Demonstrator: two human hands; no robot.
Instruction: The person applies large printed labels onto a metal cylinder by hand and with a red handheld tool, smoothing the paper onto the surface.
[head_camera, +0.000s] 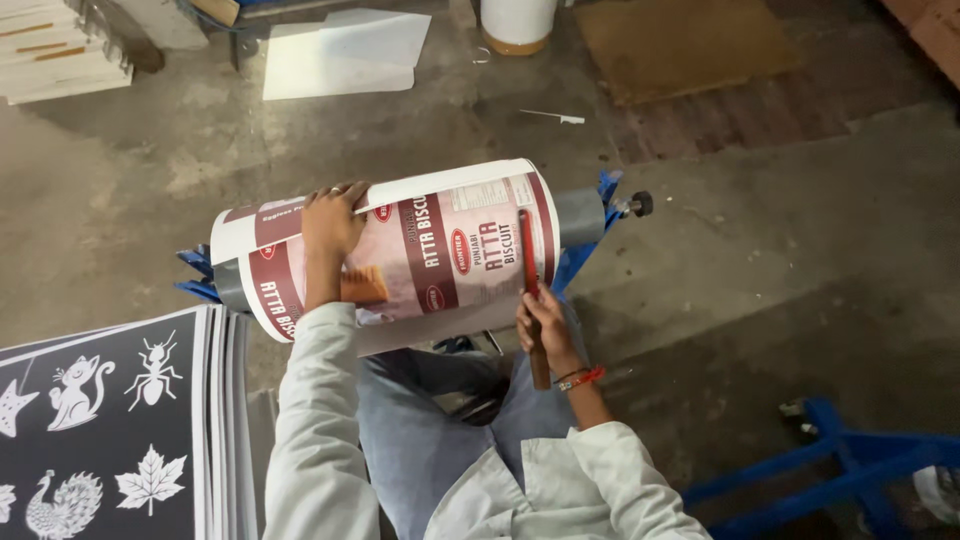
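Note:
A printed sheet in white, pink and maroon (440, 250) is wrapped around a grey cylinder (580, 215) that lies across a blue stand (590, 250) in front of my knees. My left hand (332, 225) lies flat on top of the sheet near its left end, fingers spread, pressing it down. My right hand (542, 322) grips a long tool with a red blade and a brown wooden handle (530, 270). The blade rests upright against the sheet near its right edge. A black knob (641, 204) ends the cylinder's axle on the right.
A stack of black boards with white animal and leaf cut-out shapes (110, 420) stands at my left. A blue metal frame (850, 470) lies at the lower right. White sheets (340, 55), a white bucket (517, 22) and a brown board (680, 45) sit on the concrete floor beyond.

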